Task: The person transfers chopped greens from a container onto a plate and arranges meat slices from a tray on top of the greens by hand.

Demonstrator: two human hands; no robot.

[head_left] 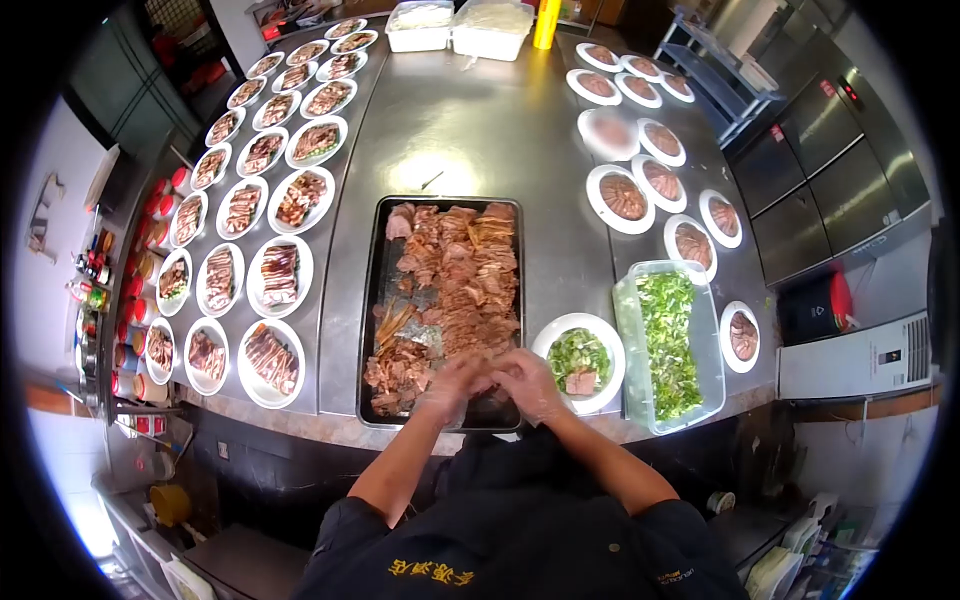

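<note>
A dark baking tray [368,300] holds rows and heaps of sliced cooked meat [470,260]. Over its near edge, my left hand [452,388] and my right hand [527,387] come together, both in clear plastic gloves. Their fingers are closed on a few meat slices [484,380] between them; the fingers partly hide these slices. Just right of my right hand is a white plate [542,350] with chopped greens [578,350] and a small piece of meat [580,383] on top.
A clear plastic tub [627,330] of chopped greens stands at the right. Rows of plated meat [240,210] fill the left side, and more meat plates [625,197] stand at the right. White tubs [420,40] and a yellow bottle [546,24] are at the far end.
</note>
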